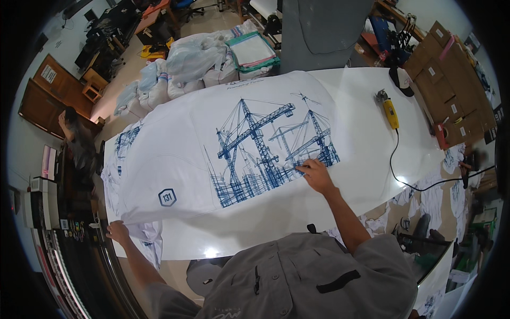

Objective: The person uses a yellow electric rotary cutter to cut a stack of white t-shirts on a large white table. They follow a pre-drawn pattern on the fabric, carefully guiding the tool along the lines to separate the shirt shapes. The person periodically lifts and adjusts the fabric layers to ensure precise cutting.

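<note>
Left hand point(117, 232): fingers closed on the near-left edge of the white cloth point(175, 133), pinching it.
Right hand point(317, 176): fingertips drawn together on the cloth's near edge; whether they pinch or press, I cannot tell.
White cloth: spread over the worktop point(212, 239), reaching between both hands and well beyond them.
Crane print point(257, 135): blue, under the right fingertips and stretching away to their left.
Badge point(167, 198): blue-edged, right of the left hand.
Yellow tool point(390, 111): beyond and right of the right hand, with a black cord point(393, 162).
</note>
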### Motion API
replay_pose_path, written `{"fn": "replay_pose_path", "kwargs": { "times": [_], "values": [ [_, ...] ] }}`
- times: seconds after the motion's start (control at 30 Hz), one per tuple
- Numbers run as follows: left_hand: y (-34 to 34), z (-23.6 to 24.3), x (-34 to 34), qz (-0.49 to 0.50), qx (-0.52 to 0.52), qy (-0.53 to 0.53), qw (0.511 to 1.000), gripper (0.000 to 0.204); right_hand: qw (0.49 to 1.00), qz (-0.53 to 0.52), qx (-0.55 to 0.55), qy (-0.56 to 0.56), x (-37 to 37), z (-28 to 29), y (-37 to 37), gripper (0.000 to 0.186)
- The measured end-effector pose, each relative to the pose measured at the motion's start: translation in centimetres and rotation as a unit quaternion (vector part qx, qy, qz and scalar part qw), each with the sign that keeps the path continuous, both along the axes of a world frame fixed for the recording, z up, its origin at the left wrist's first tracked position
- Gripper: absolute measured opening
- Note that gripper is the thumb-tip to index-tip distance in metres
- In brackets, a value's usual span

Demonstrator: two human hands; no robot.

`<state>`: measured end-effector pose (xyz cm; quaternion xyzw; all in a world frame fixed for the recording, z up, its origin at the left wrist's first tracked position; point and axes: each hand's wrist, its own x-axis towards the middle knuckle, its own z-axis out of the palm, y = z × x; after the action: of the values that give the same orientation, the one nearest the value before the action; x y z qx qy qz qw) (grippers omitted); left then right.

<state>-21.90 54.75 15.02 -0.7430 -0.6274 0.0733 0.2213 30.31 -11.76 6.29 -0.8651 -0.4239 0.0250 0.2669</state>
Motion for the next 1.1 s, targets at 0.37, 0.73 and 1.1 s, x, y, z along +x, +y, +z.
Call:
{"fn": "replay_pose_path", "kwargs": {
  "times": [0.37,0.73,1.1],
  "values": [
    [-25.0,-13.0,26.2,-0.296,-0.113,-0.297,0.901,0.076,0.986,0.074,-0.124,0.079,0.1,-1.9,-0.5,0.044],
    [-24.0,-16.3,19.7,-0.071,-0.241,-0.228,0.941,0.106,0.954,-0.207,-0.218,0.014,8.9,-6.7,-12.0,0.082],
    [-26.4,-13.0,8.2,0.036,-0.304,-0.088,0.948,0.112,0.942,-0.28,-0.18,-0.033,-3.8,-5.6,-18.5,0.057]
  ]
}}
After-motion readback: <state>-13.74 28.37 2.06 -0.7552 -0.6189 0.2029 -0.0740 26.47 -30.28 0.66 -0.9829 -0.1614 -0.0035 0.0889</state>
